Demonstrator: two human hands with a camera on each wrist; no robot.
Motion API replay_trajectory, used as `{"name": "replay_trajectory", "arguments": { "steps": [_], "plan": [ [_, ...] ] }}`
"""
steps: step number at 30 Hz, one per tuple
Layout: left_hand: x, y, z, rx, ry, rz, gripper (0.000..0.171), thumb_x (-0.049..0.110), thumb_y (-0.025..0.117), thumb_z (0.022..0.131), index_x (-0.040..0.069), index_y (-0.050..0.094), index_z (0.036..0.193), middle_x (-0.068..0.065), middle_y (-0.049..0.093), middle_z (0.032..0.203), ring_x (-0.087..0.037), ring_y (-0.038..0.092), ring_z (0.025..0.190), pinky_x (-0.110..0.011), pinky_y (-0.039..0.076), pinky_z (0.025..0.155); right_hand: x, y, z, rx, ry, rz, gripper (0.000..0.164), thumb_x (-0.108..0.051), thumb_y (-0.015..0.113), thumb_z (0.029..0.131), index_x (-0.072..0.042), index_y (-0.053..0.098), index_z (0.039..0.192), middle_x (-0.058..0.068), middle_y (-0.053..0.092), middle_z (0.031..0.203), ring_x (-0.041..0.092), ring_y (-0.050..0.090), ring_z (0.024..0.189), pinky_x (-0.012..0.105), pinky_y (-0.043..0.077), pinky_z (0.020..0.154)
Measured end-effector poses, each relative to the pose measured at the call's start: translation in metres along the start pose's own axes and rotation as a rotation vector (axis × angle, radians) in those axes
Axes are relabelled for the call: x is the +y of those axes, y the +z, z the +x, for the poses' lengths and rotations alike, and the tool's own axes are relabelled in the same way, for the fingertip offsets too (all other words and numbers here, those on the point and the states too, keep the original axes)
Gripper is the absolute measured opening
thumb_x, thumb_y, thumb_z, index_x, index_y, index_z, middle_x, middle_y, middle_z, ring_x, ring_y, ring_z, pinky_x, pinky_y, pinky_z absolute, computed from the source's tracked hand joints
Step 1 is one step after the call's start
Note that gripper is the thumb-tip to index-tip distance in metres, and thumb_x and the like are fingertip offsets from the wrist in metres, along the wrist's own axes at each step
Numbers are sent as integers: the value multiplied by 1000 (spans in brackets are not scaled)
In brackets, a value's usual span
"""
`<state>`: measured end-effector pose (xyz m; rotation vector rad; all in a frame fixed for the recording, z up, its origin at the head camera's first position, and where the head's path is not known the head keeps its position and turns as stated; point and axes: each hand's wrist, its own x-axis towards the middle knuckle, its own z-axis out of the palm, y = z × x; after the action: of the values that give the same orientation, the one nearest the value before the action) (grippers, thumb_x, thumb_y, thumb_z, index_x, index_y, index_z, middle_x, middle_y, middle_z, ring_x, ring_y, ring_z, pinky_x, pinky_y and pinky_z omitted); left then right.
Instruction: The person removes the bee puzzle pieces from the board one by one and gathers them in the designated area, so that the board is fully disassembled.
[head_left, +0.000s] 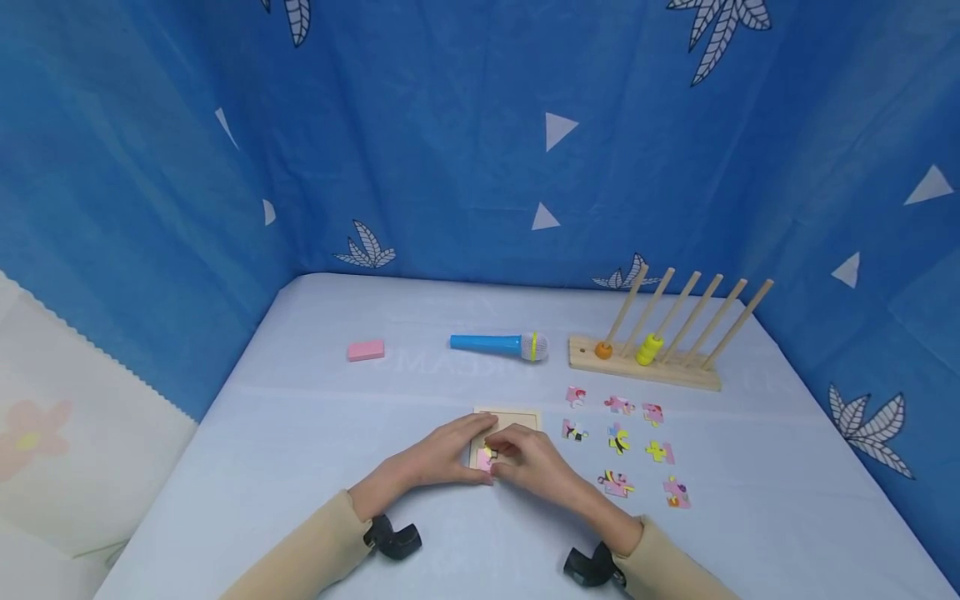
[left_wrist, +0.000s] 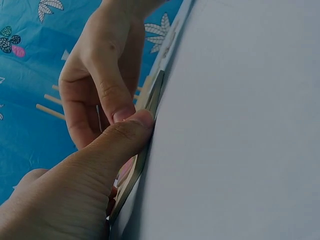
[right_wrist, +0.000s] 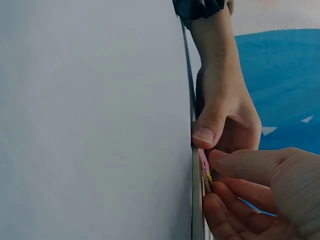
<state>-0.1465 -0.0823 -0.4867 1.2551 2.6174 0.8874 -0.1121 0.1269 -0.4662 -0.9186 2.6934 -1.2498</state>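
A shallow wooden puzzle tray (head_left: 519, 417) lies on the table in front of the person. The left hand (head_left: 442, 454) grips it from the left, thumb at the near edge and fingers reaching the far edge. Inside the tray's near left corner is a pink and yellow jigsaw piece (head_left: 484, 458), seen edge-on in the right wrist view. The right hand (head_left: 542, 468) pinches at this piece with thumb and fingertips, hiding part of it. In the left wrist view, the left thumb (left_wrist: 132, 131) presses on the tray's edge right beside the right thumb.
Several loose jigsaw pieces (head_left: 618, 439) are spread right of the tray. Behind them stands a wooden peg rack (head_left: 637, 372) with orange and yellow beads. A blue toy microphone (head_left: 487, 343) and a pink block (head_left: 366, 351) lie farther back. Blue curtain (head_left: 465, 150) surrounds the white table (head_left: 300, 442).
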Motion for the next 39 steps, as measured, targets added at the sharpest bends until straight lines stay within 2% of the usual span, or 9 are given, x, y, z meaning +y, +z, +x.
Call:
{"name": "replay_trajectory", "arguments": {
  "steps": [5,12,14,17,20,23,29,39],
  "plan": [
    [0,-2,-1,-4,3,4,86,50,69,81,4,35,145,-10,36,147,-26,30,136,-42,29,108,0,2,1,7,-50,-52,37,-1,76,76,0,65,111,3,63,102,13,59,91,25,51,81],
    [-2,-4,1,3,3,4,86,49,70,81,3,35,144,-9,37,147,-26,30,136,-42,29,108,-2,2,7,11,-136,-205,36,-3,77,76,-3,65,109,2,63,104,14,58,97,29,49,86],
    [-3,-2,1,0,5,11,86,49,70,81,4,35,145,-9,37,147,-25,30,136,-41,29,108,-1,-2,5,5,-118,-218,34,-5,77,76,-4,65,108,1,63,102,13,58,96,29,50,85],
    [-2,-1,1,-3,5,18,87,51,70,80,4,35,145,-9,37,147,-24,30,136,-39,29,109,1,-16,-4,-3,-46,-185,31,-7,76,78,-4,66,107,0,63,100,12,58,92,29,51,81],
    [-1,0,1,-7,4,24,88,50,70,80,4,34,145,-9,37,147,-23,31,136,-37,29,109,6,-36,-20,9,43,-142,30,-6,76,78,-4,67,106,-1,63,98,12,59,88,30,52,78],
    [1,-1,0,-5,1,31,87,48,71,80,3,34,145,-10,37,146,-24,31,136,-37,29,109,15,-54,-37,32,95,-145,29,-4,76,76,-4,67,104,-3,63,94,13,59,84,30,53,74],
    [2,-4,-5,-2,-29,28,86,46,73,80,3,35,144,-9,38,146,-24,32,135,-37,29,108,28,-68,-57,25,107,-193,27,-4,77,76,-6,68,102,-4,62,93,13,60,82,27,53,72],
    [2,-5,-3,-10,-25,29,86,47,72,80,4,35,145,-9,38,146,-23,32,135,-36,29,109,31,-67,-64,37,74,-282,25,-3,78,73,-9,69,95,-5,61,89,9,57,78,25,51,67]
  ]
}}
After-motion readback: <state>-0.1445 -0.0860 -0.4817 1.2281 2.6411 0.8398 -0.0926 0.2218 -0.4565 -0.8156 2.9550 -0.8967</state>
